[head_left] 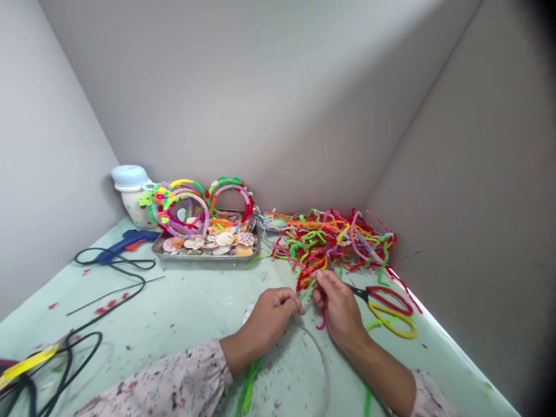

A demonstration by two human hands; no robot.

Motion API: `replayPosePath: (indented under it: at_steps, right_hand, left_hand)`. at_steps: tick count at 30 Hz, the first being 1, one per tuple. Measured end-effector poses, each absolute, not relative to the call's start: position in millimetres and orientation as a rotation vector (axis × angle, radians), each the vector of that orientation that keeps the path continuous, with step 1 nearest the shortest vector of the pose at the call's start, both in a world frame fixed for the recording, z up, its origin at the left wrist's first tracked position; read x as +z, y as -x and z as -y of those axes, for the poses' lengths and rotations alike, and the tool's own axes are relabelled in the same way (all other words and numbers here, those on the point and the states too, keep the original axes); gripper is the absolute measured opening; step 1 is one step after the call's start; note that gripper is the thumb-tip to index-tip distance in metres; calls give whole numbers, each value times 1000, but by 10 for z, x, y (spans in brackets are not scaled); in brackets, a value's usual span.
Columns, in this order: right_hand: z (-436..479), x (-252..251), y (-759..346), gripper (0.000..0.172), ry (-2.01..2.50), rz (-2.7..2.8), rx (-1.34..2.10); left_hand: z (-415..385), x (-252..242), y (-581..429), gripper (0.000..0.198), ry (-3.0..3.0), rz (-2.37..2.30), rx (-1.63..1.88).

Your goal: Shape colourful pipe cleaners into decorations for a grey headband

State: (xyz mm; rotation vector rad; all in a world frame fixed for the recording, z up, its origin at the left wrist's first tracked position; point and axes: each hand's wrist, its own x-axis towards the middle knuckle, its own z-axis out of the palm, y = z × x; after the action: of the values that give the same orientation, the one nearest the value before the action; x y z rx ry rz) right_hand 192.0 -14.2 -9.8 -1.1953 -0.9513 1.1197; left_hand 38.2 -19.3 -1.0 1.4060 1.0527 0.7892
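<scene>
My left hand (271, 315) is closed in a pinch on a thin grey wire hoop (324, 362) that curves down over the table; a green pipe cleaner (249, 385) trails below that hand. My right hand (339, 304) is closed too, pinching a pink pipe cleaner (322, 321) that hangs from its fingers beside the hoop's end. Both hands meet just in front of a tangled heap of coloured pipe cleaners (334, 237).
Red and yellow scissors (388, 310) lie right of my right hand. A metal tray (174, 252) with shells and wrapped headbands (195, 202) stands at the back. A blue glue gun (125, 243), black cables (108, 284) and a white jar (132, 200) are at left. Walls close the corner.
</scene>
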Motion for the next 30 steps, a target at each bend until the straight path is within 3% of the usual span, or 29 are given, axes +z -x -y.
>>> replayPosePath:
  at_steps: [30]
  right_hand:
    - [123, -107, -1921, 28, 1167, 880, 1141]
  left_hand:
    - [204, 2, -389, 20, -1434, -1057, 775]
